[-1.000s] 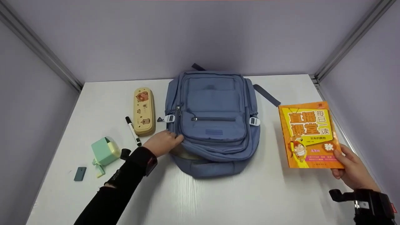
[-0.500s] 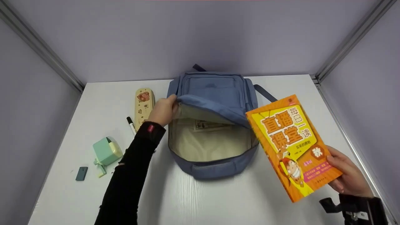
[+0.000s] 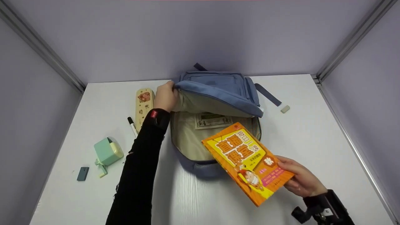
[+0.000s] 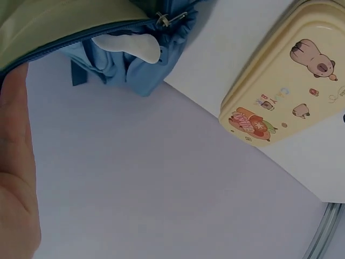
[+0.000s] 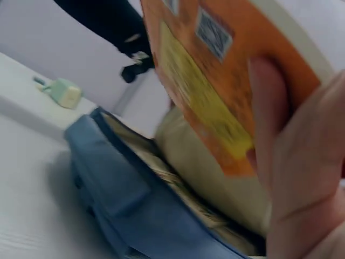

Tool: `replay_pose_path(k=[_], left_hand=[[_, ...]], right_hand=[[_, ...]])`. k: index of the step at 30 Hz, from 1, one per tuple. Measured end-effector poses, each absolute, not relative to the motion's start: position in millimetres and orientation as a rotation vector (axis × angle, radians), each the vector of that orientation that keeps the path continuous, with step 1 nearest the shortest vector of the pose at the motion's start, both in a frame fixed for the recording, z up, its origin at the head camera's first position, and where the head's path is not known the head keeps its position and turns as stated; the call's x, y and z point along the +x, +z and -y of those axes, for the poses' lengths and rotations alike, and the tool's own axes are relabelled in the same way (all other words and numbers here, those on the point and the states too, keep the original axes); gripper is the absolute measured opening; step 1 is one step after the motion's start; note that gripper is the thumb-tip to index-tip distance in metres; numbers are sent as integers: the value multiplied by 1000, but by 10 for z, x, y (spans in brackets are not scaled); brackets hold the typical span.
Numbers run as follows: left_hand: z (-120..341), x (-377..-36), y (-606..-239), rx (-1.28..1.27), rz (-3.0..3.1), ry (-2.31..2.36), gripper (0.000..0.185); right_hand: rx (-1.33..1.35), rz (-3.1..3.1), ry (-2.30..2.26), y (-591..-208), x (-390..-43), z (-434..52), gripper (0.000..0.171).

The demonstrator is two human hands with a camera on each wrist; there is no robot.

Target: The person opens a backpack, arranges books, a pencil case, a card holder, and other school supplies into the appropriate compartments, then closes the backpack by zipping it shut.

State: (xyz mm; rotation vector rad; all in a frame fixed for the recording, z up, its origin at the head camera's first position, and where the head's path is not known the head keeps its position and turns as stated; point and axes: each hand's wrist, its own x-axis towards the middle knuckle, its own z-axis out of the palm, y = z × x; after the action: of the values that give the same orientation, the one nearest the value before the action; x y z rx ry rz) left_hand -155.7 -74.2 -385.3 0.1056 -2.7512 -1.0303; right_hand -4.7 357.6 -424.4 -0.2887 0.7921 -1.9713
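Orange book (image 3: 247,162): held in the right hand, slanting up and away toward the left hand, its far end over the mouth of the backpack; whether it touches the bag cannot be told.
Right hand (image 3: 301,178): grips the book's near right corner, thumb on the yellow-and-orange cover, fingers under the back, where the right wrist view shows a printed code.
Left hand (image 3: 165,95): pinches the edge of the lifted flap (image 3: 218,95), holding it up.
Backpack (image 3: 200,168): blue, pale-lined, lying between the hands.
Inside the bag: pale printed item (image 3: 214,121), right of the left hand, beyond the book.
Left of the left hand: yellow pencil case (image 3: 144,101), just beside it, with bear-like pictures.
Left of the left forearm: black-capped marker (image 3: 132,126), partly covered by the sleeve; green sharpener (image 3: 107,152) with a crank; small dark block (image 3: 82,173), farthest out.
Beyond the right hand: eraser (image 3: 285,109) on the white desk (image 3: 312,134), near a dark strap (image 3: 268,94).
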Motion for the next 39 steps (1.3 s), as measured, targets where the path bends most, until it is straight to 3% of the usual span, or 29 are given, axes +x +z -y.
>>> replay_pose_path(k=[7, 13, 21, 23, 30, 33, 37, 39], left_hand=[[733, -1543, -3787, 141, 2750, -1081, 16], [740, -1519, -3783, 121, 2706, -1068, 14], [750, -1507, -3797, 150, 2701, -1074, 14], [748, -1507, -3794, 154, 2695, -1086, 15], [736, -1480, -3807, 154, 2697, -1079, 15], [735, -1467, -3811, 152, 2708, -1078, 13], [740, -1431, -3836, 128, 2705, -1087, 13], [749, -1392, -3877, 94, 2682, -1076, 13]], right_hand=[[16, -1060, -1936, -4264, -321, -3122, 33], [225, -1117, -1964, -4221, -706, -2744, 45], [432, -1011, -2125, -4331, -1022, -2338, 20], [481, -950, -2202, -4365, -1028, -2256, 22], [472, -998, -2317, -4367, -887, -2136, 61], [385, -1259, -2222, -4298, -748, -2192, 55], [310, -1590, -2122, -4214, -603, -2355, 27], [331, -1652, -2153, -4191, -590, -2459, 27]])
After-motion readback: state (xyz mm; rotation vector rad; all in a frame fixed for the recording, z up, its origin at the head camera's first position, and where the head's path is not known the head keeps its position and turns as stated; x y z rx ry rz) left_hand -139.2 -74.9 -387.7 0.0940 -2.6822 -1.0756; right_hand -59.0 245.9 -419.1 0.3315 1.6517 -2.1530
